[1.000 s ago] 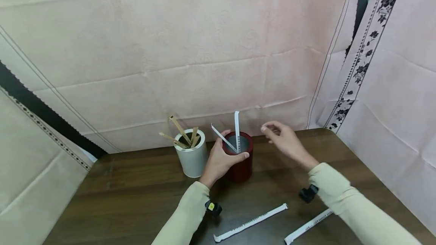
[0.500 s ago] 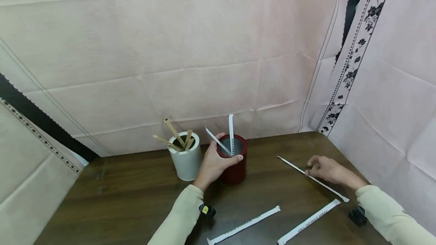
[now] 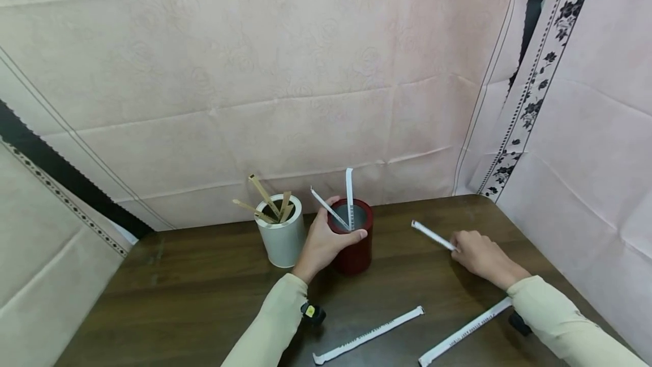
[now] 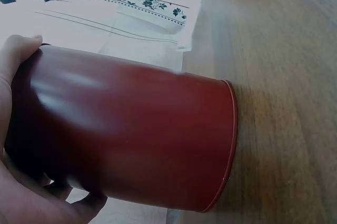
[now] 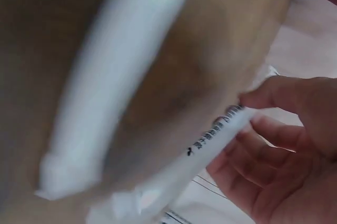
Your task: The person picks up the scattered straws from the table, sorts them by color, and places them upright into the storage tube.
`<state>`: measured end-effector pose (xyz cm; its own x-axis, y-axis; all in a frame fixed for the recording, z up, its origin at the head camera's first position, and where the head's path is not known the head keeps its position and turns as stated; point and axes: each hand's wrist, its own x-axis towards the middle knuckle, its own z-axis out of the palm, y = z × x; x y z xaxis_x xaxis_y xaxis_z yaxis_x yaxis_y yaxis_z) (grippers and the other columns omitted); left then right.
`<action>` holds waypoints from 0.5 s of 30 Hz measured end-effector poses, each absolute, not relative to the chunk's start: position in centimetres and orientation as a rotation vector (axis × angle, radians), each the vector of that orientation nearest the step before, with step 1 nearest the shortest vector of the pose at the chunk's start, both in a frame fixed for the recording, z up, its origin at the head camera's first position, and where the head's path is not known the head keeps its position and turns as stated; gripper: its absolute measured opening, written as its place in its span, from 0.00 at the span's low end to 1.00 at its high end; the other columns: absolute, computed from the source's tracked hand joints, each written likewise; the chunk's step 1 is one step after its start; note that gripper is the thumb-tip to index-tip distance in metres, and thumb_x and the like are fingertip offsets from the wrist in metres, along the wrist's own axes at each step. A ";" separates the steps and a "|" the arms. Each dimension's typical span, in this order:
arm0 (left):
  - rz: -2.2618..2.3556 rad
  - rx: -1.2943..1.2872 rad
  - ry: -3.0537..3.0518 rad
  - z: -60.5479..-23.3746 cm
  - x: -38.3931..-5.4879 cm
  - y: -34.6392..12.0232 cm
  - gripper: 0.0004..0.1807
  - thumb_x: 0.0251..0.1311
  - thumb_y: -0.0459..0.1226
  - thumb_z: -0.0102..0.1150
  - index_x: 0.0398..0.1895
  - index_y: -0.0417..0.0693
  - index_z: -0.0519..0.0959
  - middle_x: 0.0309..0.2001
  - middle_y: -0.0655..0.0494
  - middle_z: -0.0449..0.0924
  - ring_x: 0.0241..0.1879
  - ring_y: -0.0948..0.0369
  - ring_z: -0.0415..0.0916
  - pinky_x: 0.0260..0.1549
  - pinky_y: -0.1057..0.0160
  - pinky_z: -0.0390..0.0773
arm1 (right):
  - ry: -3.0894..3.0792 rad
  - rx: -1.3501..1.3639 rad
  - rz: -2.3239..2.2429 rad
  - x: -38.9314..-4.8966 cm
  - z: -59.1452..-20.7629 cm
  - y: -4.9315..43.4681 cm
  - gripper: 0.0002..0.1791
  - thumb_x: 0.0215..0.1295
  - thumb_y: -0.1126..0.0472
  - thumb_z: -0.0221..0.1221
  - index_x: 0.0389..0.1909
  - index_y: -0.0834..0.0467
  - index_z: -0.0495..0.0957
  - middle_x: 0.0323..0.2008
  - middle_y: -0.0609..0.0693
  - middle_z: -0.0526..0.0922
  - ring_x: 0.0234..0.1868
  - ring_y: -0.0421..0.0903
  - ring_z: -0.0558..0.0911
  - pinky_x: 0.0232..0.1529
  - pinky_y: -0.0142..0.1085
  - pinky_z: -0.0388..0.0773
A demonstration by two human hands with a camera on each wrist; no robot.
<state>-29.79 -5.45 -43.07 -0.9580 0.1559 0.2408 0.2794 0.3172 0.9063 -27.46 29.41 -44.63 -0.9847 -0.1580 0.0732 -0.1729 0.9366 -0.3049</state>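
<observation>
A dark red cylindrical cup stands upright on the table, with two white paper-wrapped straws leaning in it. My left hand grips the cup near its rim, the thumb at the front; in the left wrist view the cup's glossy wall fills the middle. To the right, my right hand pinches another white paper-wrapped straw between thumb and fingers. Black print shows on that straw's wrapper in the right wrist view. Its far end points toward the back left, and the hand hides part of it.
Left of the red cup stands a white cup with several thin tan sticks. Two more white wrapped straws lie in front, one left and one right, partly under my right sleeve. A pale cloth hangs behind the table.
My right hand, at first bare beside the red cup, has moved right and forward to the straw on the table. It now pinches that straw and has lifted it. My left hand keeps its grip.
</observation>
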 end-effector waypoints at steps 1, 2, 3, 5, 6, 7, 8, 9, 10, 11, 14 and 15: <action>-1.727 -0.410 -2.458 -43.1 -29.8 -5.4 0.52 0.41 0.58 0.78 0.71 0.68 0.61 0.59 0.58 0.73 0.56 0.57 0.73 0.54 0.49 0.76 | -3.004 0.268 0.488 -27.6 -44.0 29.2 0.04 0.60 0.69 0.60 0.36 0.63 0.77 0.23 0.49 0.76 0.20 0.45 0.73 0.18 0.39 0.69; -1.723 -0.409 -2.458 -43.1 -29.8 -5.4 0.51 0.41 0.58 0.78 0.71 0.68 0.61 0.59 0.58 0.73 0.56 0.57 0.73 0.54 0.50 0.76 | -2.956 0.279 0.508 -27.8 -43.3 29.1 0.05 0.61 0.68 0.60 0.38 0.63 0.77 0.25 0.51 0.77 0.21 0.45 0.74 0.18 0.39 0.70; -1.720 -0.409 -2.456 -43.2 -29.8 -5.4 0.51 0.41 0.58 0.78 0.71 0.69 0.61 0.59 0.58 0.73 0.56 0.58 0.73 0.54 0.50 0.76 | -2.899 0.300 0.536 -27.9 -42.4 28.8 0.08 0.60 0.69 0.60 0.40 0.64 0.76 0.27 0.52 0.78 0.22 0.47 0.75 0.19 0.40 0.72; -1.717 -0.418 -2.450 -43.2 -29.9 -5.4 0.51 0.42 0.58 0.78 0.71 0.68 0.61 0.59 0.58 0.73 0.56 0.57 0.73 0.54 0.50 0.76 | -2.783 0.349 0.620 -28.0 -40.3 28.3 0.12 0.60 0.71 0.60 0.45 0.65 0.75 0.32 0.57 0.81 0.27 0.51 0.80 0.23 0.45 0.78; -1.717 -0.420 -2.449 -43.2 -29.9 -5.4 0.52 0.42 0.58 0.78 0.71 0.68 0.61 0.59 0.58 0.73 0.56 0.57 0.73 0.54 0.50 0.76 | -2.734 0.371 0.673 -28.0 -39.2 27.9 0.13 0.61 0.71 0.59 0.47 0.65 0.74 0.35 0.60 0.82 0.30 0.54 0.82 0.26 0.47 0.80; -1.716 -0.421 -2.450 -43.2 -29.9 -5.4 0.52 0.42 0.58 0.78 0.71 0.67 0.61 0.59 0.58 0.73 0.56 0.57 0.73 0.54 0.50 0.76 | -2.678 0.405 0.726 -27.9 -38.1 27.5 0.14 0.61 0.73 0.59 0.48 0.66 0.74 0.37 0.63 0.82 0.33 0.57 0.83 0.29 0.48 0.81; -1.715 -0.423 -2.450 -43.2 -29.9 -5.4 0.52 0.42 0.58 0.78 0.72 0.66 0.60 0.60 0.58 0.72 0.56 0.57 0.73 0.54 0.50 0.76 | -2.622 0.438 0.778 -27.8 -37.0 27.0 0.15 0.61 0.74 0.59 0.49 0.67 0.73 0.39 0.65 0.82 0.36 0.59 0.84 0.32 0.49 0.82; -1.715 -0.425 -2.451 -43.3 -29.9 -5.4 0.53 0.42 0.58 0.78 0.72 0.65 0.60 0.60 0.57 0.72 0.56 0.57 0.73 0.54 0.50 0.76 | -2.566 0.467 0.821 -27.7 -35.9 26.5 0.16 0.61 0.75 0.59 0.50 0.67 0.73 0.40 0.65 0.82 0.38 0.59 0.84 0.34 0.49 0.83; -1.715 -0.425 -2.451 -43.3 -29.9 -5.4 0.53 0.42 0.58 0.78 0.72 0.64 0.60 0.60 0.57 0.72 0.56 0.57 0.73 0.54 0.49 0.75 | -2.516 0.484 0.869 -27.5 -35.0 26.0 0.16 0.62 0.75 0.60 0.50 0.67 0.72 0.40 0.66 0.83 0.38 0.58 0.85 0.35 0.46 0.84; -1.714 -0.424 -2.454 -43.3 -29.9 -5.4 0.53 0.42 0.58 0.78 0.72 0.64 0.60 0.60 0.57 0.72 0.56 0.57 0.73 0.55 0.49 0.75 | -2.466 0.499 0.937 -27.4 -34.0 25.4 0.15 0.64 0.74 0.59 0.51 0.68 0.72 0.40 0.66 0.82 0.38 0.54 0.85 0.35 0.43 0.84; -1.719 -0.424 -2.454 -43.2 -29.9 -5.4 0.53 0.42 0.57 0.78 0.72 0.63 0.60 0.60 0.56 0.72 0.57 0.56 0.72 0.55 0.49 0.76 | -2.317 0.526 1.141 -26.8 -31.7 23.5 0.13 0.70 0.69 0.57 0.52 0.68 0.71 0.41 0.62 0.80 0.36 0.41 0.84 0.35 0.35 0.84; -1.721 -0.426 -2.455 -43.2 -29.9 -5.4 0.53 0.42 0.57 0.78 0.72 0.63 0.60 0.61 0.56 0.72 0.57 0.56 0.72 0.55 0.49 0.76 | -2.260 0.535 1.214 -26.6 -31.1 22.8 0.12 0.72 0.68 0.55 0.52 0.69 0.70 0.42 0.61 0.79 0.37 0.37 0.83 0.35 0.33 0.84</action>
<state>-29.91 -5.41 -43.21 -0.9542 0.1628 0.2511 0.2915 0.3165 0.9027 -26.64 22.77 -31.07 -0.7896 -0.0982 0.6058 -0.5593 0.5214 -0.6445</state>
